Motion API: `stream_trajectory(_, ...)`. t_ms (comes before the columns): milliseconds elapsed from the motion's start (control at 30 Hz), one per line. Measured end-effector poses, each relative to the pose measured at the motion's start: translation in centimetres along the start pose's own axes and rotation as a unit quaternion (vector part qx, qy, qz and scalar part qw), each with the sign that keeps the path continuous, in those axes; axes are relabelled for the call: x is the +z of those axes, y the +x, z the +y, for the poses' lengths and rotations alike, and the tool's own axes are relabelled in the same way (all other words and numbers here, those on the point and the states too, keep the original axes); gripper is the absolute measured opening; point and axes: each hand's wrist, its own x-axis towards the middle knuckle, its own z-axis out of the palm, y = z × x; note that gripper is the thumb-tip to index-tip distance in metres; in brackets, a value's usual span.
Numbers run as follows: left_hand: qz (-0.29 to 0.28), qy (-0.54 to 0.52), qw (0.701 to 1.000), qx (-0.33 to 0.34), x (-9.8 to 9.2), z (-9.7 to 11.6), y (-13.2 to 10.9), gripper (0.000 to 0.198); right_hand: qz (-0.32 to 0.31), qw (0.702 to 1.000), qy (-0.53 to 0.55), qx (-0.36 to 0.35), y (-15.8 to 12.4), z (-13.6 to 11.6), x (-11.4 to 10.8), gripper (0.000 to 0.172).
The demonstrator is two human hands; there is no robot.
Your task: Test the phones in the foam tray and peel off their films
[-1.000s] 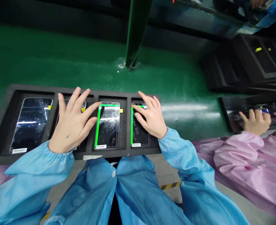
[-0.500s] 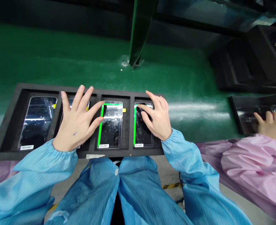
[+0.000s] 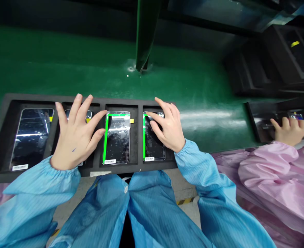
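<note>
Flat dark rectangular screen panels [image 3: 118, 141]: glossy, glass-like, reflecting light streaks. Long black compartmented tray [image 3: 140, 137]: matt, foam-like. Small white printed labels [image 3: 20, 167]: look like paper. Wide green tabletop [image 3: 90, 75]: smooth, semi-gloss, bright glare at right. Blue gathered-cuff sleeves [image 3: 46, 186]: thin synthetic-looking cloth, fine-lined, crinkled. Co-worker's loose pink sleeve [image 3: 268, 168]: cloth, satiny sheen, creased.
</note>
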Motion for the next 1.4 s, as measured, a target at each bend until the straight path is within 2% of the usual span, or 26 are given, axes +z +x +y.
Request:
stream_trajectory(67,0.005,-0.010,1.000,-0.007,0.0,0.0,0.0,0.051,0.018,1.000,0.011,0.016,-0.1,0.1,-0.1,0.029)
stream_trajectory(200,0.003,-0.007,1.000,-0.004,0.0,-0.1,0.0,0.053,0.004,1.000,0.016,-0.004,-0.1,0.0,-0.1,0.029)
stream_trajectory(467,-0.012,0.043,0.999,0.023,0.1,0.6,0.4,0.044,0.018,0.999,0.027,-0.006,-0.1,0.0,0.2,0.029)
stream_trajectory(667,-0.028,0.107,0.993,0.048,-0.6,1.7,0.8,0.040,0.027,0.999,0.030,-0.014,-0.2,0.0,0.2,0.030)
stream_trajectory(733,-0.021,0.102,0.994,0.040,-0.9,1.7,1.0,0.039,0.023,0.999,0.031,-0.011,-0.2,0.0,0.2,0.030)
stream_trajectory(833,0.031,0.086,0.996,0.000,-1.0,1.3,0.9,0.042,0.014,0.999,0.032,-0.008,-0.3,-0.1,0.1,0.030)
stream_trajectory(900,0.044,0.078,0.996,-0.010,-0.9,1.1,0.8,0.044,0.014,0.999,0.033,-0.011,-0.2,-0.1,0.1,0.031)
stream_trajectory(1067,-0.021,0.072,0.997,0.023,-0.5,1.0,0.6,0.044,0.029,0.999,0.040,-0.017,-0.2,0.0,0.1,0.030)
stream_trajectory(1267,0.018,0.037,0.999,0.024,-0.6,0.9,-0.5,0.050,0.046,0.997,0.057,-0.007,-1.9,0.3,-1.2,0.033)
stream_trajectory(1400,0.005,-0.008,1.000,0.021,-0.9,0.8,-1.4,0.051,0.045,0.998,0.052,0.000,-3.8,0.7,-2.2,0.033)
